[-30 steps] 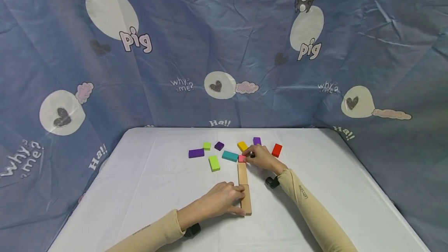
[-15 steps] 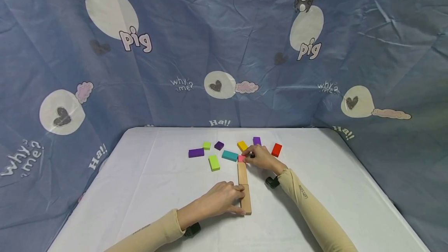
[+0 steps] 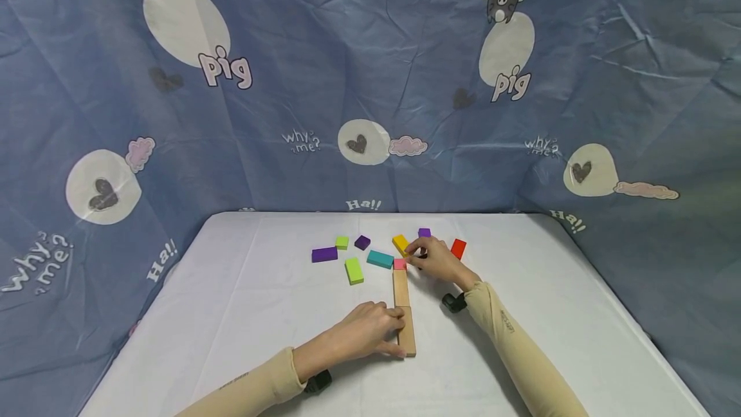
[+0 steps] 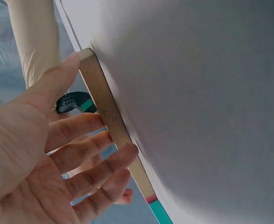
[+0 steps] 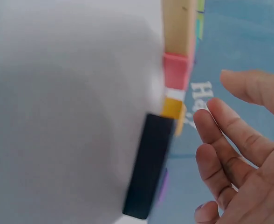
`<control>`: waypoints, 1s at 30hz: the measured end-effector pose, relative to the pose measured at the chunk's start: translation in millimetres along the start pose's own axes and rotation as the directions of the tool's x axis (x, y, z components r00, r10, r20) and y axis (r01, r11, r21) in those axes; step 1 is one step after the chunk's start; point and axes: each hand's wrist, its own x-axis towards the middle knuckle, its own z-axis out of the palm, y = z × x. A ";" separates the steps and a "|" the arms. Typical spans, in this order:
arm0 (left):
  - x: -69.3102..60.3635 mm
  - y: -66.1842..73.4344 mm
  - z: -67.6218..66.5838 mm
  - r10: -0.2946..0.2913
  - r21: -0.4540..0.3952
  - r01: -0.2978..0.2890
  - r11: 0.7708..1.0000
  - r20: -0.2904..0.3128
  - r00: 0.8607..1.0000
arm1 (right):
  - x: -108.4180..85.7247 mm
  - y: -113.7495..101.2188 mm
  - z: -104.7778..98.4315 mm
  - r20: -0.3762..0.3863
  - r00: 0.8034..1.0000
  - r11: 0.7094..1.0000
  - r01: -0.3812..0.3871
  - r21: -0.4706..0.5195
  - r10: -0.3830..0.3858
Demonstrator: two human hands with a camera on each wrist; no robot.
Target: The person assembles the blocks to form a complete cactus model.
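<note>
Blue cloth fills the background, printed with pigs, hearts and lettering, and it drops behind the far edge of a white worktop. Down the middle runs a straight row, pointing at that far edge. Nearest us, the near wood block, and the left hand has it: thumb against the end toward the near edge, fingertips along the left side and top, a grip on the wood. Butted end to end with it, the far wood block, then the pink block touching its far end.

Over on the other side, the right hand, fingers loosely bent and parted, holding nothing, just beside the pink block. Under that hand lies a black block, mostly covered from above, with the yellow block close by. Toward the far edge, a violet block; toward the right edge, the red block.

Now the left side: teal block right next to the pink, contact hard to call. Then the long green block, the dark purple block, the small green block and, nearest the left edge, the long purple block.
</note>
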 end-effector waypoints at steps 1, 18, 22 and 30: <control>0.1 0.1 0.3 0.001 0.002 -0.001 1.000 -0.002 1.000 | -0.9 0.9 -2.5 -0.012 1.000 1.000 -0.005 0.006 0.005; 0.6 0.4 2.1 -0.007 -0.010 0.007 1.000 -0.002 1.000 | -14.0 20.9 -35.6 -0.084 0.995 0.996 -0.044 0.080 0.050; 1.1 0.2 3.0 -0.011 -0.014 0.011 1.000 0.003 1.000 | -14.0 28.3 -32.9 -0.054 0.996 0.996 -0.069 0.061 0.073; -0.1 0.1 3.1 0.000 -0.006 0.000 1.000 -0.018 1.000 | -15.7 36.7 -24.0 0.010 0.999 0.998 -0.049 0.045 0.048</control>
